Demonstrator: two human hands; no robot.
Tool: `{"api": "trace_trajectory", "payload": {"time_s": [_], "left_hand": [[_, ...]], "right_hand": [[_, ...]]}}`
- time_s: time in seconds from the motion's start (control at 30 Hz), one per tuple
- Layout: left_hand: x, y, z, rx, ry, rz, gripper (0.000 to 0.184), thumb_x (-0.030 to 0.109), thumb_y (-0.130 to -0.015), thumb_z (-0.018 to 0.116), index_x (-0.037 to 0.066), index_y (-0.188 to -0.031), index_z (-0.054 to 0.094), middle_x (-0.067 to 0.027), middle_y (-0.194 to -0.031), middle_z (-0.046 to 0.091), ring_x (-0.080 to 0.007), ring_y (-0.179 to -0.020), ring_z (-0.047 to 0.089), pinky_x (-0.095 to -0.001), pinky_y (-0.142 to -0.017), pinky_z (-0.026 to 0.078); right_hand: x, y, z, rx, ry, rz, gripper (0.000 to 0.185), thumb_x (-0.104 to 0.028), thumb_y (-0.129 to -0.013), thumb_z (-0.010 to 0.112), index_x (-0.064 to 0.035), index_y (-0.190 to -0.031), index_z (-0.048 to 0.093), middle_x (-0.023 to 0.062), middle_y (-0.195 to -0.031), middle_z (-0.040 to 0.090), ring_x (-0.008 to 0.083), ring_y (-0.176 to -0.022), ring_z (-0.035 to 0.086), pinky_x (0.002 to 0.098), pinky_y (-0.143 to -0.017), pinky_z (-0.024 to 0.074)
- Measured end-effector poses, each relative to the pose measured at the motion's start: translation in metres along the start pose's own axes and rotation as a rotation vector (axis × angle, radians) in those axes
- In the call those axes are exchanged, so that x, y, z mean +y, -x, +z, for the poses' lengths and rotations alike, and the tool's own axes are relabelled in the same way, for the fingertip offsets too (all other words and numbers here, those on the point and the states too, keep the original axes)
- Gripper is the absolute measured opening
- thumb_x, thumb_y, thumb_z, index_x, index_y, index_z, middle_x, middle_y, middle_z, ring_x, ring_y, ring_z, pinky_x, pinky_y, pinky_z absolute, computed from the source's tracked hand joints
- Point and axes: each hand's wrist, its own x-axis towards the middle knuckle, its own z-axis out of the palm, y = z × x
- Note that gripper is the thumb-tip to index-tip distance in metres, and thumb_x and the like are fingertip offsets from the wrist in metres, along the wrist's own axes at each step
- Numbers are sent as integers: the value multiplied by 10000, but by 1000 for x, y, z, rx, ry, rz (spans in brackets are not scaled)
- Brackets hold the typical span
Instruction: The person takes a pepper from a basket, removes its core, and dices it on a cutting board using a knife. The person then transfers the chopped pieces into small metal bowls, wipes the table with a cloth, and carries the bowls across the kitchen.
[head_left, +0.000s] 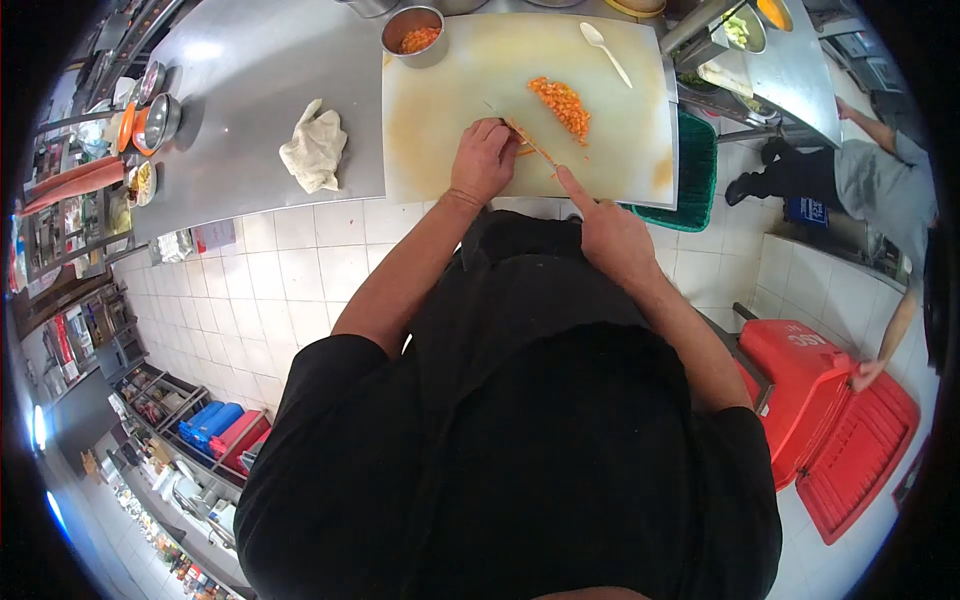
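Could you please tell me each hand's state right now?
Left hand: curled beside the knife; grip can't be told.
Right hand: closed, holding the knife.

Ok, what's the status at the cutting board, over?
Right hand gripping knife. Left hand curled beside it. Diced orange pieces heaped on cutting board. White spoon farther off, clear of the knife.

Upper garment [590, 480]: black, short-sleeved, loose cut. Left sleeve [325, 385] and right sleeve [735, 450]: black, wide, hemmed near the elbow. Lower front panel [530, 320]: charcoal cloth, slightly greyer than the upper garment, with shallow folds; whether it is a separate apron cannot be determined. Left forearm [410, 270], right forearm [685, 330], left hand [485, 157] and right hand [617, 238]: bare.
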Motion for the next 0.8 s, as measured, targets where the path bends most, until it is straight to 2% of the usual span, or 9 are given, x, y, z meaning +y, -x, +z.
{"api": "trace_trajectory", "payload": {"time_s": [0.1,0.2,0.4,0.6,0.7,0.8], "left_hand": [[-5,1,4,7,-4,-10,136,60,-815,697,58,-931,627,-112,-1015,641,-330,-1016,617,-447,-909,494],[-5,1,3,-3,8,-23,138,55,-813,691,53,-935,627,-119,-1029,650,-335,-1029,618,-456,-919,493],[-1,3,-2,-18,23,-99,157,80,-837,717,44,-976,655,-143,-1060,666,-367,-1036,627,-461,-926,512],[-4,4,-2,-19,60,-61,148,64,-836,722,41,-967,657,-152,-1055,666,-371,-1016,634,-454,-912,525],[-10,7,4,-6,37,-62,153,63,-837,727,38,-974,663,-153,-1062,670,-372,-1013,638,-450,-910,529],[-8,7,1,5,37,-53,170,63,-838,730,33,-992,667,-153,-1076,674,-369,-1027,639,-441,-921,530]], "right_hand": [[13,-18,33,116,-130,-54,828,-30,-903,533,-289,-1634,244,286,-1020,705,441,-840,707,562,-775,557],[11,-41,44,114,-156,-74,810,-47,-915,533,-293,-1632,249,286,-984,704,454,-861,699,570,-791,549],[-1,-26,8,-2,-145,-9,819,-59,-913,540,-295,-1636,237,283,-972,705,460,-869,697,574,-786,542],[-1,-11,17,27,-136,6,824,-32,-888,535,-286,-1625,270,288,-983,705,459,-852,693,584,-772,531],[10,-42,57,204,-235,-117,812,-26,-885,531,-279,-1618,290,285,-949,704,458,-851,693,584,-766,532],[3,-57,45,97,-185,-48,801,-28,-893,535,-275,-1616,295,279,-913,702,456,-832,691,581,-750,534]]}}
